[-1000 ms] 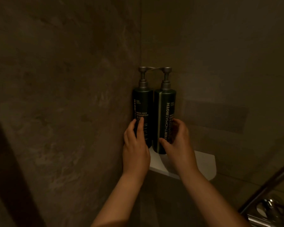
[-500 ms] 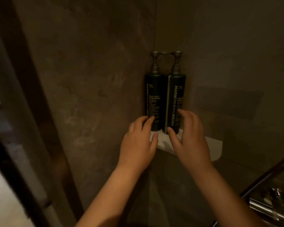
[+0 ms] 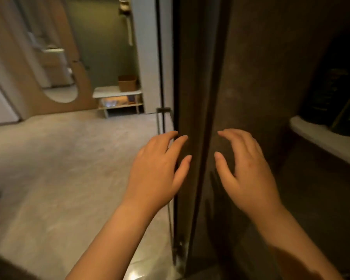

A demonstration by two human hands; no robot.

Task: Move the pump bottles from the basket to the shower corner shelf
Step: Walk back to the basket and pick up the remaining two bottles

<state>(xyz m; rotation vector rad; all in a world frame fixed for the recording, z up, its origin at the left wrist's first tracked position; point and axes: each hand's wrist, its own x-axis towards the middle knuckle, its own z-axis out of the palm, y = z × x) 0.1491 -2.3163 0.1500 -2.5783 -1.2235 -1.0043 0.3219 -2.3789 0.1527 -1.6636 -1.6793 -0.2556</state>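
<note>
- My left hand (image 3: 156,170) and right hand (image 3: 249,172) hover palm-down in the lower middle of the frame. The fingers (image 3: 178,144) are spread wide and loosely curved, holding nothing.
- The dark round pump bottles (image 3: 331,93) stand at the right edge of the frame on the white shower corner shelf (image 3: 319,136). They are blurred, and I make out two bodies, close together.
- A brown box-shaped basket (image 3: 127,82) sits in the upper middle on a low white rack (image 3: 117,92), well apart from me. I cannot tell whether anything is left in it.
- Risk: my hands are either side of the tall dark door frame (image 3: 192,87), close to it. A quick swing could rap my knuckles on its edge or on the small metal fitting (image 3: 163,112).
- Risk: the bottles seem to stand near the shelf's front rim, so a careless elbow could tip them off.
- Risk: the pale grey stone-look floor (image 3: 49,168) shines at the bottom of the frame. If that is water, a hasty step might slip.
- The room is dim and brown on the right and brighter on the left, with an arched cut-out in the upper left.
</note>
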